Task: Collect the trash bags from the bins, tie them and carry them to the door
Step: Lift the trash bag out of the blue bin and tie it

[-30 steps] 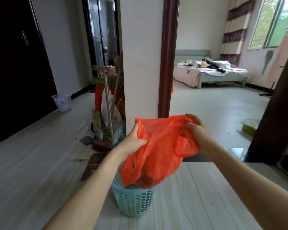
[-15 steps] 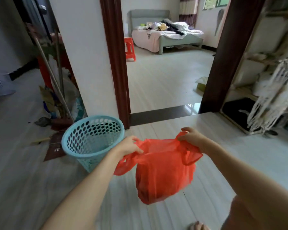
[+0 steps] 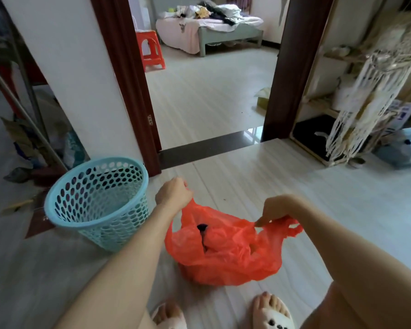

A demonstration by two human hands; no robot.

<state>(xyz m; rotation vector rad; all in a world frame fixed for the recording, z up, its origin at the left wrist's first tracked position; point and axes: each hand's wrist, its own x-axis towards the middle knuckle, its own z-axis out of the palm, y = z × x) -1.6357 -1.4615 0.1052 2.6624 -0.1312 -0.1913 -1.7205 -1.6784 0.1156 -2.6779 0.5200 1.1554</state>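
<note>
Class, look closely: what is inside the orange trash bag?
Through the mouth of the orange trash bag, one small dark item shows. The bag's own folds cover whatever else it holds.

Both hands, left (image 3: 173, 192) and right (image 3: 277, 210), grip handles of the crinkly orange plastic trash bag (image 3: 223, 252); perforated light-blue plastic bin (image 3: 97, 200) sits at 9 o'clock.

Thin, crinkled, glossy plastic bag (image 3: 223, 252); perforated smooth plastic bin (image 3: 97, 200); glossy floor tiles (image 3: 318, 198).
</note>
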